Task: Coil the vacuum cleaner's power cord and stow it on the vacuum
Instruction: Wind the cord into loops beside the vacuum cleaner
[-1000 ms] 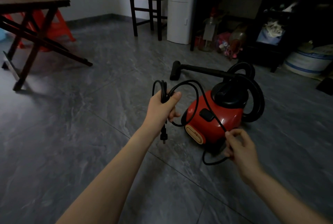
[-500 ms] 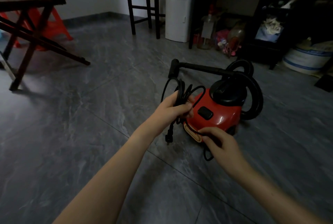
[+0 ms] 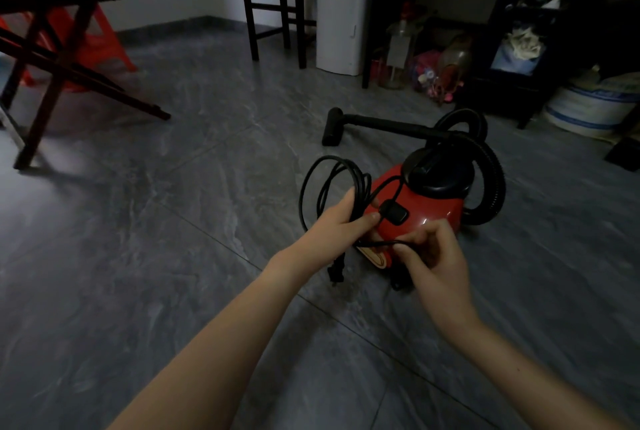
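Note:
A small red vacuum cleaner [image 3: 436,208] with a black top sits on the grey tiled floor, its black hose [image 3: 491,184] looped behind it and the wand [image 3: 381,125] lying to the left. My left hand [image 3: 341,222] grips a bundle of black power cord [image 3: 313,184] loops just left of the vacuum, with the plug [image 3: 336,272] hanging below the wrist. My right hand [image 3: 433,256] pinches a short stretch of the same cord in front of the vacuum's body, close to the left hand.
A dark wooden folding table [image 3: 52,24] stands at the left with a red stool behind it. A dark chair [image 3: 277,4] and a white appliance [image 3: 343,7] are at the back. Bottles, a dark shelf and a white sack [image 3: 588,107] crowd the right.
The right hand has come up from the floor side toward the left hand, drawing the cord's slack in. The loops in the left hand have grown, and the bundle sits nearer the vacuum.

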A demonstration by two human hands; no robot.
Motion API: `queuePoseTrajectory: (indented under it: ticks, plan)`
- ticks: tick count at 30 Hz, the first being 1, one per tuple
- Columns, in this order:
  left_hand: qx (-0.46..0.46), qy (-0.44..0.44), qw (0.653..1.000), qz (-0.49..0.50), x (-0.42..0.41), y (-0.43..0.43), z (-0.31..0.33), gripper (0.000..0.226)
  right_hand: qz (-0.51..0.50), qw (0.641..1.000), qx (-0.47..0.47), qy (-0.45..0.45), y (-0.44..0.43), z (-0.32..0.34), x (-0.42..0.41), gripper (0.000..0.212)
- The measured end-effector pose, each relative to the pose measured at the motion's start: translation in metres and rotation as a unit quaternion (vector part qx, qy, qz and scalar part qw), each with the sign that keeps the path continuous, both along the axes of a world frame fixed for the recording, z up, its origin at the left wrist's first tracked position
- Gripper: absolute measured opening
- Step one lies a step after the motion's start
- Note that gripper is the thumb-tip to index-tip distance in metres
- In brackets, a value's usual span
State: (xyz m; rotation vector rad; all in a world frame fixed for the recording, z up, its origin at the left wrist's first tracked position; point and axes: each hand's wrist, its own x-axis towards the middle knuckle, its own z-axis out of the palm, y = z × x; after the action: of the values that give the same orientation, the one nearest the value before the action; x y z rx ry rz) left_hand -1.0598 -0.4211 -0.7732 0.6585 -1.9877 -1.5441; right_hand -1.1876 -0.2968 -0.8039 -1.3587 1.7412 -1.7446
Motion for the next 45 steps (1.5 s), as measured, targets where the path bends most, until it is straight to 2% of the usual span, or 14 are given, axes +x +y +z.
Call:
queuePoseTrajectory:
  ticks: [4,9,12,18,23,26,35,40,43,45]
  plan:
    - [0.001,-0.008,1.000,-0.022,0.000,0.004,-0.007,0.027,-0.004,1.000,-0.009,-0.004,-0.002,0.000,0.002,0.032]
    - [0.073,0.043,0.996,-0.019,0.001,0.001,-0.001,0.013,-0.011,0.999,0.029,0.011,-0.004,-0.011,-0.005,0.019]
    - [0.105,0.054,0.993,0.003,0.004,-0.005,0.002,0.008,0.024,0.996,0.085,-0.021,-0.001,-0.026,-0.009,0.012]
    - [0.140,0.097,0.985,0.017,0.010,-0.010,0.000,0.004,0.119,0.980,0.156,-0.044,0.001,-0.040,-0.013,0.013]
    - [0.114,0.069,0.991,-0.003,0.014,-0.010,-0.003,0.004,0.030,0.987,0.075,-0.141,-0.003,-0.021,-0.025,0.008]
    - [0.128,0.057,0.990,-0.024,0.015,-0.010,-0.007,0.001,0.035,0.988,0.074,-0.131,-0.004,-0.019,-0.027,0.005]
    - [0.171,0.019,0.980,-0.095,0.005,0.006,-0.030,0.021,0.041,0.988,0.095,-0.112,-0.011,-0.025,-0.018,0.008]
    - [0.145,-0.017,0.984,-0.099,0.006,0.011,-0.028,0.026,0.001,0.977,0.102,-0.185,-0.019,-0.033,-0.019,0.025]
    - [0.109,-0.043,0.988,-0.097,0.004,0.011,-0.029,0.028,-0.008,0.977,0.105,-0.185,-0.022,-0.040,-0.021,0.027]
    - [0.100,-0.050,0.990,-0.091,0.003,0.011,-0.032,0.022,-0.030,0.981,0.106,-0.160,-0.023,-0.043,-0.019,0.029]
